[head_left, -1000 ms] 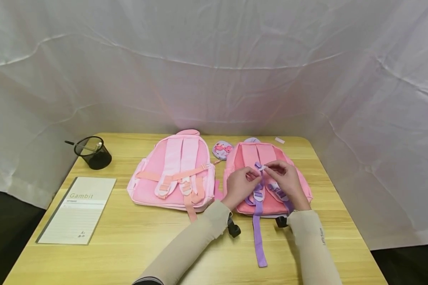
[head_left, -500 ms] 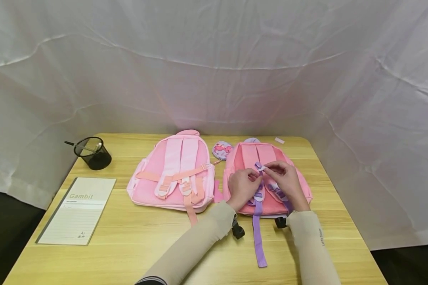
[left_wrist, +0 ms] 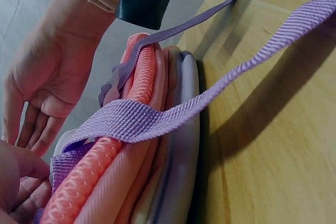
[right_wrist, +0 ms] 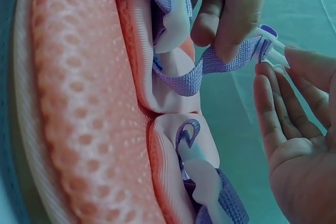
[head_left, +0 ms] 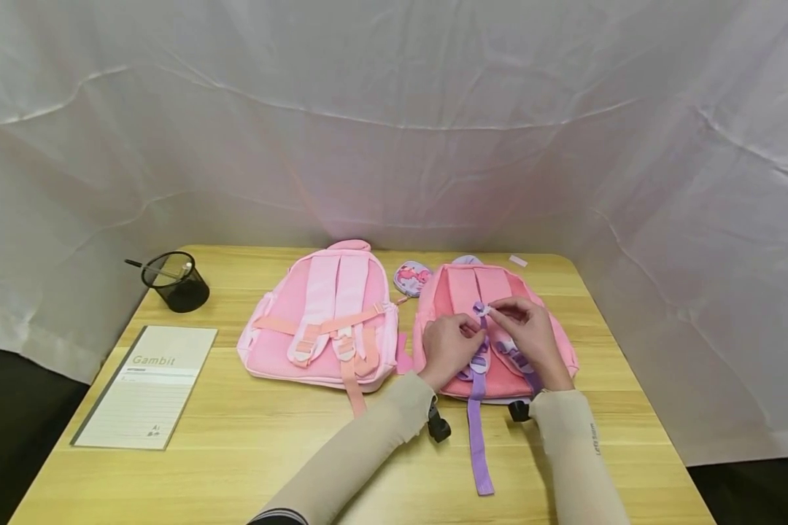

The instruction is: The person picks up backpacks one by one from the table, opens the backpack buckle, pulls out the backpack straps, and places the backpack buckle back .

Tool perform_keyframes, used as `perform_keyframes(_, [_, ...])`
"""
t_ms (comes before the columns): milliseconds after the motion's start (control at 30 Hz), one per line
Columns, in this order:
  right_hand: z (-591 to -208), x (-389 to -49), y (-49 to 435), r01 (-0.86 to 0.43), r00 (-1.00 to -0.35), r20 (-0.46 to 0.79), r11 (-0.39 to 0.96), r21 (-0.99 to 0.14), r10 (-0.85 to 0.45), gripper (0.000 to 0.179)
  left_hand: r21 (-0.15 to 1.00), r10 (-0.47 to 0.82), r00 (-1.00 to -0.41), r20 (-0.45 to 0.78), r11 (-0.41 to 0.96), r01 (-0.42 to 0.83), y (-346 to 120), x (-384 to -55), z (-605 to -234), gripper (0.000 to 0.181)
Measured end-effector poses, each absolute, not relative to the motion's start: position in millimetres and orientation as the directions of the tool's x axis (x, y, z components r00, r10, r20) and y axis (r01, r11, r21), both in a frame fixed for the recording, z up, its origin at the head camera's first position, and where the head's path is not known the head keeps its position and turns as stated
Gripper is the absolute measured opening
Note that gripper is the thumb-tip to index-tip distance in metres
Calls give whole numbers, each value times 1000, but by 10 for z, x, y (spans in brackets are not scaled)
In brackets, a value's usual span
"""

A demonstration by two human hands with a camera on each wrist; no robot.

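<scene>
A coral-pink backpack (head_left: pixel 443 292) with purple webbing lies back side up at the right of the table in the head view. My right hand (head_left: pixel 530 332) pinches a white plastic buckle (right_wrist: pixel 266 51) at the end of a short purple strap between thumb and fingertips. Just below it, my left hand (head_left: pixel 452 346) pinches that same purple strap (right_wrist: pixel 231 62), which the right wrist view shows raised off the backpack. One long purple strap tail (head_left: pixel 478 445) hangs over the backpack's lower edge onto the table. A second white buckle (right_wrist: pixel 202 174) sits on the other shoulder strap.
A light pink backpack (head_left: pixel 282 350) with orange straps lies left of centre. A small round pouch (head_left: pixel 411 278) is between the backpacks. Far left are a black mesh pen holder (head_left: pixel 187 292) and a notebook (head_left: pixel 151 394). A paper scrap (head_left: pixel 518 260) lies at the back.
My left hand has shifted slightly right along the strap, closer in beneath the buckle. The buckle in my right hand has turned a little; both backpacks stay put.
</scene>
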State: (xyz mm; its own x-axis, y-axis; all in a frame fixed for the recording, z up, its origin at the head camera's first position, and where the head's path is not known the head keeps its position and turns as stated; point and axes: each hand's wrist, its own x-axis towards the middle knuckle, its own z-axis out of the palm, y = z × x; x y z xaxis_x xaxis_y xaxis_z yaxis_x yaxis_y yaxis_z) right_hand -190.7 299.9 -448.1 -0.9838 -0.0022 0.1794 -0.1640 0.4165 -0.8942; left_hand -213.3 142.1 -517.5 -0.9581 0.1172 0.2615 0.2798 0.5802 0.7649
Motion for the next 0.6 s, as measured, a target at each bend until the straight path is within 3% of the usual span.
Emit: perform_keyframes(600, [-4542,-1933,3028,-171,-983,184,375,-911,-1,24,825,81,-961,266,496,270,1395,-2137,-5166,9])
